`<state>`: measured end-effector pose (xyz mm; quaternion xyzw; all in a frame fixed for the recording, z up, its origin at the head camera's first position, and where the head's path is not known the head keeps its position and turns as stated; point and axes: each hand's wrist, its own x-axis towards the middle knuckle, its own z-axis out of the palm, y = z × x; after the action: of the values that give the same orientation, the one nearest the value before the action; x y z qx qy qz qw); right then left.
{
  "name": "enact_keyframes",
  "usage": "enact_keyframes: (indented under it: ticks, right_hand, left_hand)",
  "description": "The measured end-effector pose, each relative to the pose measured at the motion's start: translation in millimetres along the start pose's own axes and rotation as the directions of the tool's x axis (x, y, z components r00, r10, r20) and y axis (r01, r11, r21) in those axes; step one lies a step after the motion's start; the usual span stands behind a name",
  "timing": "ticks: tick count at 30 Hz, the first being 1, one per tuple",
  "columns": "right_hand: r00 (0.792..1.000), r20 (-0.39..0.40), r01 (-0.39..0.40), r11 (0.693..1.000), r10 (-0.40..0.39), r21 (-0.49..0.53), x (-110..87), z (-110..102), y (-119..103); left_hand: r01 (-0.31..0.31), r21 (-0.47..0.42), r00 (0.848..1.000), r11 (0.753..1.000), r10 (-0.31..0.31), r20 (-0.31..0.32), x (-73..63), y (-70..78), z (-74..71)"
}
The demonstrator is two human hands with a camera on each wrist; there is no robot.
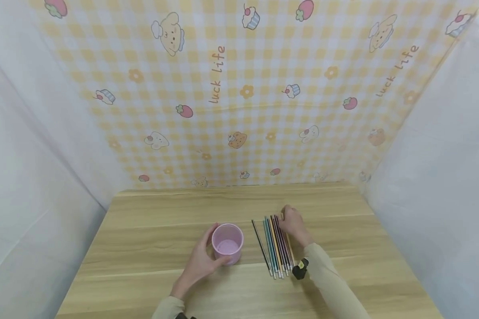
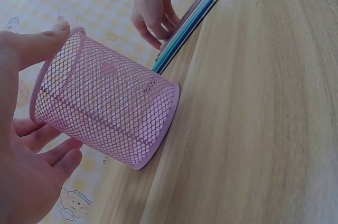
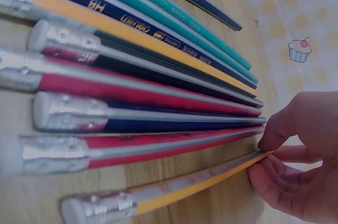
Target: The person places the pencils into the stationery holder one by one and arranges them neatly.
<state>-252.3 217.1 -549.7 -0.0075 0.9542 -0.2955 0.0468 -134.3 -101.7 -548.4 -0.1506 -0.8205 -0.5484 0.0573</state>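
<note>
My left hand (image 1: 199, 261) grips a pink mesh pencil cup (image 2: 108, 105), which stands upright on the table. In the left wrist view its thumb lies at the rim and the other fingers curl round the far side. At the right end of a row of pencils, my right hand (image 3: 298, 155) pinches the far tip of a yellow pencil (image 3: 198, 179) between thumb and fingers. Beside it lie red pencils (image 3: 137, 84), teal pencils (image 3: 163, 10), dark blue ones and another yellow pencil (image 3: 132, 28), their white eraser ends toward me.
One dark pencil (image 1: 261, 248) lies a little apart, between the cup and the row. The wood-grain table (image 1: 143, 274) ends at a yellow checked backdrop (image 1: 207, 146). White curtains (image 1: 431, 177) hang on both sides.
</note>
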Motion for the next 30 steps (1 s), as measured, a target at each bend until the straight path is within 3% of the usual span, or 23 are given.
enact_keyframes:
  ticks: [5, 15, 22, 30]
  right_hand:
    - [1.000, -0.017, -0.014, 1.000, 0.014, 0.013, 0.9, -2.1, -0.1]
    - [0.999, -0.053, 0.010, 0.990, -0.003, 0.138, -1.7, -20.9, -6.4]
    - [0.990, -0.128, 0.068, 0.992, -0.055, 0.103, -6.0, -39.9, -18.1]
    - [0.980, -0.188, 0.095, 0.985, -0.067, 0.144, -9.9, -56.7, -34.9]
  left_hand:
    - [0.020, -0.033, 1.000, 0.999, -0.020, -0.004, 1.4, -2.4, 2.0]
    - [0.055, -0.062, 0.998, 0.997, -0.055, 0.000, 0.6, -4.1, 1.0]
    - [0.106, -0.077, 0.994, 0.991, -0.105, 0.007, 0.0, -3.5, 0.8]
    - [0.118, -0.093, 0.993, 0.989, -0.117, 0.017, 0.8, -1.6, 1.2]
